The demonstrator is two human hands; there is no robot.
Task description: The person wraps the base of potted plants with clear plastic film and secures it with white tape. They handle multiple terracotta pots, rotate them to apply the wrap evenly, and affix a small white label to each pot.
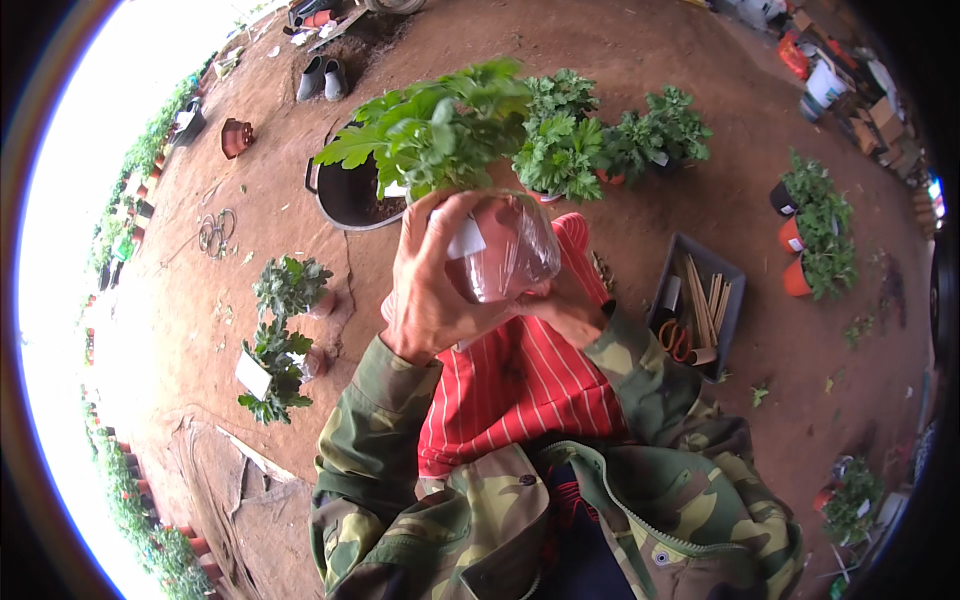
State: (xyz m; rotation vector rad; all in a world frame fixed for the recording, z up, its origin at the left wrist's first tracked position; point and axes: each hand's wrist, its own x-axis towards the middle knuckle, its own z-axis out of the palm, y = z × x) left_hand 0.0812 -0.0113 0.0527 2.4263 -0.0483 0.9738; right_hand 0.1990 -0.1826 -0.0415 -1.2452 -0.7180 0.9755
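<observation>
Above my lap I hold a potted leafy plant (442,127), tilted with its foliage pointing away from me. Its reddish pot (499,255) is wrapped in transparent plastic, and a white label (466,238) shows on the side. My left hand (427,277) wraps around the left of the pot, fingers over its upper part. My right hand (566,306) grips the lower right, its fingers partly hidden by the pot. Under both hands lies red striped cloth (517,375) over my legs. A black tub (349,196) with soil stands just beyond the pot.
At right, a grey tray (739,281) holds orange-handled scissors (675,340) and wooden sticks (709,296). Potted plants stand ahead (562,146) and left (281,360); others lie tipped at right (821,225). Grey clogs (322,78) and stacked pots (237,138) sit on the dirt floor (465,37).
</observation>
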